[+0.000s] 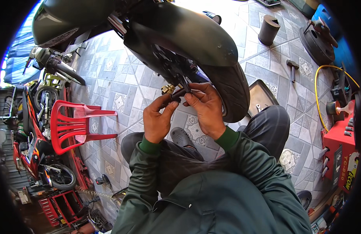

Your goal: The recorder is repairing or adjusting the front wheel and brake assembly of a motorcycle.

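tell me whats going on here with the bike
A person sits on the tiled floor at a motorcycle's front wheel. Both hands, left hand and right hand, pinch a small dark part near the hub, beside a brass fitting. A red plastic chair lies tipped nearby.

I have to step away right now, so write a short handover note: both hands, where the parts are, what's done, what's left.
Left hand: fingers pinched on a small dark part at the wheel hub.
Right hand: fingertips on the same part, just beside the tyre.
Wheel sits under the black fender; a brass fitting shows by the left fingers.
Metal tray and hammer lie on the tiled floor to the right.
Done: cannot tell from here. Left: the part is still in hand at the hub.
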`<act>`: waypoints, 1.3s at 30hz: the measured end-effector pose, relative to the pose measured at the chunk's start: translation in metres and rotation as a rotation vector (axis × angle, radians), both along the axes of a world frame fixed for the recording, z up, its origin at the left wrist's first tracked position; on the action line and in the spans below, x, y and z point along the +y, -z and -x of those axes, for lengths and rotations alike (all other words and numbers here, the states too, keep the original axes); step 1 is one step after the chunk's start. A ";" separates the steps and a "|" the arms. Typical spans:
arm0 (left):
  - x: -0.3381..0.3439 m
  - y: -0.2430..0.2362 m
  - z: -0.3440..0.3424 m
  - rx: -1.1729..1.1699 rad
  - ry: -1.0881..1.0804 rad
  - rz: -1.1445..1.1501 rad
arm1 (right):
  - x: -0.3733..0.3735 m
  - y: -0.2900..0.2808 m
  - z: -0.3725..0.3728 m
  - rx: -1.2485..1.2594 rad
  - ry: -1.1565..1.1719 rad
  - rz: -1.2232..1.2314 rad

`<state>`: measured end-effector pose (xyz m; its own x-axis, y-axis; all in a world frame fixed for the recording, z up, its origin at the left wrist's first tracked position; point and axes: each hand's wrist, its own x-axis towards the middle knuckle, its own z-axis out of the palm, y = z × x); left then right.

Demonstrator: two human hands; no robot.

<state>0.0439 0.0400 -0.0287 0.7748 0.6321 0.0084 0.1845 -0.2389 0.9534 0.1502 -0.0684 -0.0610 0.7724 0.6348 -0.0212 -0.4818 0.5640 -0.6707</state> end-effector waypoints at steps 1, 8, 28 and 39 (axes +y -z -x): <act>0.000 0.002 -0.001 -0.010 -0.026 -0.081 | 0.003 0.001 -0.001 0.004 -0.003 -0.004; 0.005 0.007 -0.014 -0.063 -0.157 -0.098 | 0.028 0.021 -0.011 -0.077 0.006 0.058; 0.032 0.012 -0.039 -0.165 -0.236 -0.049 | 0.066 0.020 -0.037 -0.532 0.110 0.304; 0.030 0.013 -0.042 -0.166 -0.224 -0.305 | 0.078 0.015 -0.041 -0.664 0.219 0.280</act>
